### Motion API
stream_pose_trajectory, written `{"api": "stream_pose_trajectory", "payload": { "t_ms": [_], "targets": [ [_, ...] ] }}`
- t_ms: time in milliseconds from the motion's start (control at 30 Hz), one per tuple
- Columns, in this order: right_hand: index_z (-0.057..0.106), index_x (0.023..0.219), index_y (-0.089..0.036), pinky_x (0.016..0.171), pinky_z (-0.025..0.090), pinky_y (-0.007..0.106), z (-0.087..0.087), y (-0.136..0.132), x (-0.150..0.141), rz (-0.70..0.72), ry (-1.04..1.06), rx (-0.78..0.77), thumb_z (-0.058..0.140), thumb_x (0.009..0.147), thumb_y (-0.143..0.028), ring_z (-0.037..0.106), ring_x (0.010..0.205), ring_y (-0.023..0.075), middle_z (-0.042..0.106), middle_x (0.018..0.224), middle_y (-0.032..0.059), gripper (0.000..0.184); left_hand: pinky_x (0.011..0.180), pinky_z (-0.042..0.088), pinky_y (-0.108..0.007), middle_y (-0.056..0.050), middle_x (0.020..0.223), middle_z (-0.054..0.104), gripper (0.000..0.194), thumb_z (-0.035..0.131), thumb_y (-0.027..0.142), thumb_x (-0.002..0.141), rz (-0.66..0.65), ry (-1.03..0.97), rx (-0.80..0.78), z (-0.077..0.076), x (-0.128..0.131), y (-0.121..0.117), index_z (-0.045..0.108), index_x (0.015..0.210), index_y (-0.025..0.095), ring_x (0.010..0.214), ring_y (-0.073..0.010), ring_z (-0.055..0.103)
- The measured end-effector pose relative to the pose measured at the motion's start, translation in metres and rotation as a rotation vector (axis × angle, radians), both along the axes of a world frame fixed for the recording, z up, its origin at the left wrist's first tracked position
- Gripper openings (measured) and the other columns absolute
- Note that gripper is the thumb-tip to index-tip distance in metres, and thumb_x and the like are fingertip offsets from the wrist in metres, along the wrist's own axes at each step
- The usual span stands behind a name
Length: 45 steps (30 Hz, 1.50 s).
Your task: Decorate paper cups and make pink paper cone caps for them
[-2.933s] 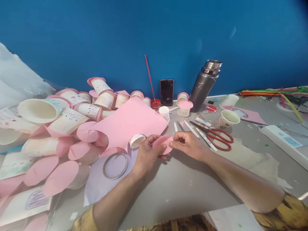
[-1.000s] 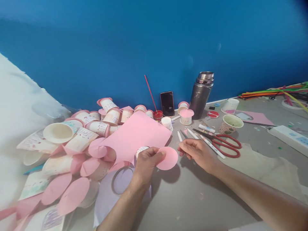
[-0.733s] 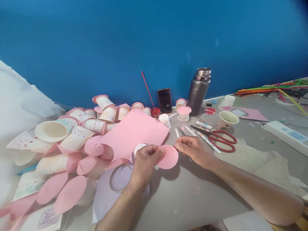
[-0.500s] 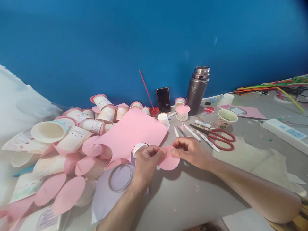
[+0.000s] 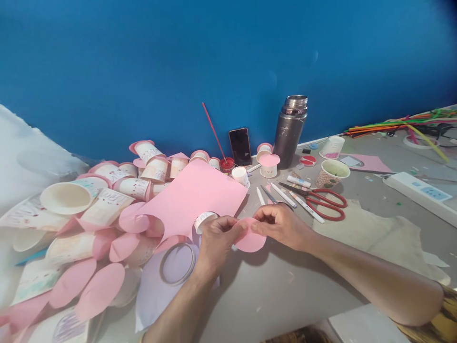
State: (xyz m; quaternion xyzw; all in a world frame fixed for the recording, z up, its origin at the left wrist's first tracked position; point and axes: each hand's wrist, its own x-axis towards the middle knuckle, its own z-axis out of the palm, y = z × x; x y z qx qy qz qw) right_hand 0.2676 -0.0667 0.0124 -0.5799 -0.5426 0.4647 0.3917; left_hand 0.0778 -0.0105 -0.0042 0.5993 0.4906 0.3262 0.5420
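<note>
A small pink paper circle (image 5: 252, 239) hangs just above the grey table (image 5: 293, 286), held between both hands. My left hand (image 5: 217, 238) pinches its left edge with curled fingers. From the right, my right hand (image 5: 282, 224) grips its top edge with thumb and fingertips. Behind my left hand lie a cut cup ring (image 5: 204, 220) and a large pink paper sheet (image 5: 193, 197). A tape ring (image 5: 177, 263) rests on a white sheet by my left wrist.
Many pink-capped paper cups (image 5: 100, 200) are heaped at the left. Red scissors (image 5: 326, 200), pens (image 5: 283, 195), a steel flask (image 5: 291, 131), a phone (image 5: 240, 145), a red paint pot with a stick (image 5: 225, 164) and a power strip (image 5: 421, 193) lie behind and to the right.
My right hand had let go and hovered to the right of the pink circle; it has come back and taken hold of the circle's edge again. My left hand kept holding it.
</note>
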Motion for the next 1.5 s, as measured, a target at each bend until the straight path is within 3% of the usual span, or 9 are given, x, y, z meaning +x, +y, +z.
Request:
{"api": "stream_pose_trajectory", "payload": {
  "t_ms": [200,467,667,967,1100,1300,1500],
  "targets": [
    [0.066,0.072,-0.018,0.056,0.034,0.026,-0.0033,0.0013,0.0013,-0.017,-0.046,0.048,0.065,0.079,-0.039,0.045,0.061,0.0122,0.058,0.064,-0.0022,0.022,0.057,0.038,-0.024,0.001,0.061,0.060,0.030,0.086,0.044,0.068,-0.040,0.009,-0.047,0.0029,0.0005,-0.0032,0.073,0.062,0.018,0.062,-0.0125,0.052],
    [0.066,0.071,-0.019,0.055,0.035,0.026,-0.0037,0.0010,0.0030,-0.089,-0.120,0.044,0.065,0.077,-0.040,0.048,0.059,0.0130,0.062,0.064,-0.0012,0.021,0.062,0.042,-0.025,-0.002,0.072,0.067,0.024,0.080,0.040,0.072,-0.169,-0.052,-0.105,0.0036,0.0002,-0.0024,0.075,0.077,0.017,0.067,-0.0148,0.057],
    [0.064,0.068,-0.020,0.053,0.036,0.026,-0.0045,0.0009,-0.0002,-0.086,-0.124,0.075,0.065,0.077,-0.037,0.049,0.058,0.0133,0.062,0.061,-0.0012,0.019,0.057,0.035,-0.025,0.001,0.061,0.059,0.025,0.080,0.039,0.070,-0.131,-0.005,-0.105,0.0021,-0.0001,-0.0035,0.069,0.064,0.018,0.059,-0.0119,0.049],
    [0.063,0.068,-0.020,0.053,0.035,0.026,-0.0044,0.0011,0.0003,-0.064,-0.100,0.065,0.063,0.078,-0.036,0.048,0.057,0.0128,0.058,0.060,-0.0024,0.019,0.060,0.036,-0.026,0.000,0.067,0.063,0.026,0.082,0.042,0.071,-0.176,-0.032,-0.143,0.0067,0.0001,-0.0039,0.072,0.072,0.017,0.064,-0.0131,0.051],
    [0.062,0.067,-0.020,0.054,0.035,0.026,-0.0007,-0.0002,-0.0002,-0.055,-0.090,0.083,0.063,0.078,-0.035,0.047,0.057,0.0127,0.057,0.060,-0.0028,0.018,0.058,0.032,-0.026,0.002,0.059,0.054,0.036,0.082,0.047,0.071,-0.155,0.011,-0.116,0.0097,0.0002,-0.0037,0.065,0.060,0.017,0.059,-0.0113,0.043],
    [0.061,0.066,-0.020,0.055,0.032,0.027,0.0033,-0.0002,0.0020,0.002,-0.059,0.049,0.061,0.077,-0.032,0.040,0.057,0.0115,0.049,0.059,-0.0052,0.016,0.057,0.033,-0.026,0.001,0.061,0.055,0.032,0.081,0.046,0.070,-0.066,0.042,-0.081,0.0059,-0.0027,0.0014,0.070,0.062,0.018,0.062,-0.0131,0.047],
    [0.053,0.059,-0.021,0.054,0.028,0.028,0.0020,-0.0006,0.0033,-0.008,-0.108,0.034,0.057,0.077,-0.036,0.037,0.056,0.0118,0.043,0.056,-0.0051,0.023,0.056,0.029,-0.026,0.002,0.060,0.048,0.033,0.080,0.045,0.071,-0.075,0.079,-0.054,0.0068,-0.0039,0.0005,0.066,0.058,0.018,0.061,-0.0121,0.041]
  ]
}}
